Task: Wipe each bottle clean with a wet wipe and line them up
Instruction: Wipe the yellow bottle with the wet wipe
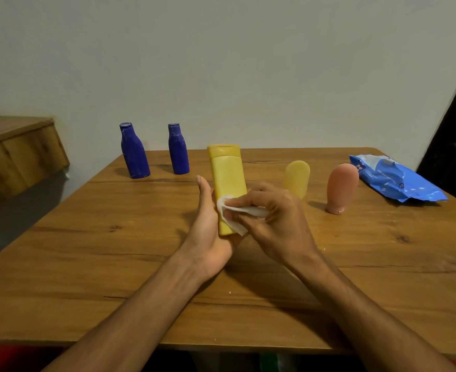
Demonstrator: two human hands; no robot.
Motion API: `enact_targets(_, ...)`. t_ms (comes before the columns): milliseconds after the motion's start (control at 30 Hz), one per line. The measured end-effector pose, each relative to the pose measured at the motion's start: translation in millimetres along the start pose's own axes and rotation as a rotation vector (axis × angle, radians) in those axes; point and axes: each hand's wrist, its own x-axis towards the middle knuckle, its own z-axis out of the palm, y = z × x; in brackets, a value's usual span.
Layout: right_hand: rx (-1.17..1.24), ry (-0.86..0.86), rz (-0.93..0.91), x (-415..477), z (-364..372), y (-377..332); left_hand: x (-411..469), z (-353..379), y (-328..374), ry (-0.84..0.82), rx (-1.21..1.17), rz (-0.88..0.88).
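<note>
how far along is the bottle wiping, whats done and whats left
Likely done: the left blue bottle and right blue bottle stand side by side at the back, though white streaks show on them. In hand: the left hand holds the tall yellow bottle while the right hand rubs a wet wipe on it. Probably left: the small yellow bottle and pink bottle, standing on the right.
</note>
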Motion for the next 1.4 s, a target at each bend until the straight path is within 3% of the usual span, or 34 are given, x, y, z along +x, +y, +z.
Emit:
enact_targets(133, -0.010, 0.107, 0.010, 2, 0, -1, -2, 3, -5, -0.032, 0.096, 0.005)
enact_targets(333, -0.028, 0.032, -0.018, 0, -5, 3, 0, 1, -8, -0.066, 0.135, 0.006)
enact_targets(667, -0.037, 0.230, -0.017, 2, -6, 6, 0, -3, -11, -0.174, 0.309, -0.016)
enact_targets(933, -0.047, 0.142, -0.008, -1, -4, 7, -1, -4, -12, -0.182, 0.316, -0.007)
enact_targets(1133, -0.074, 0.317, 0.009, 4, -8, 7, -3, -2, -13, -0.157, 0.442, -0.054)
enact_targets(1400, -0.122, 0.104, 0.007, -2, -2, 9, 1, -3, -8, -0.088, 0.235, -0.035)
